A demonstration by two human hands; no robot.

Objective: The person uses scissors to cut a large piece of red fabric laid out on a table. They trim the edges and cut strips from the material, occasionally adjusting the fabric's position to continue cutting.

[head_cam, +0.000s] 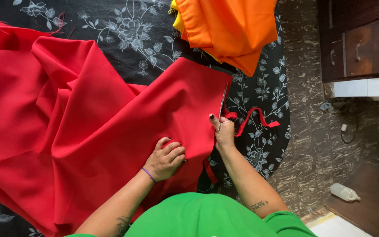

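Note:
A large red cloth (88, 123) lies rumpled over a black floral sheet (264, 92). My right hand (223, 131) grips a pair of scissors (222, 105) whose blades run along the cloth's right edge. A thin red strip (255, 116) trails off that edge onto the sheet. My left hand (165, 159) presses flat on the red cloth just left of the cut line, fingers curled, holding nothing. A purple band circles that wrist.
Folded orange and yellow cloth (229, 26) lies at the top. A patterned floor (308, 131) runs on the right, with a wooden drawer unit (360, 44), a white plastic bottle (344, 192) and a cable near it.

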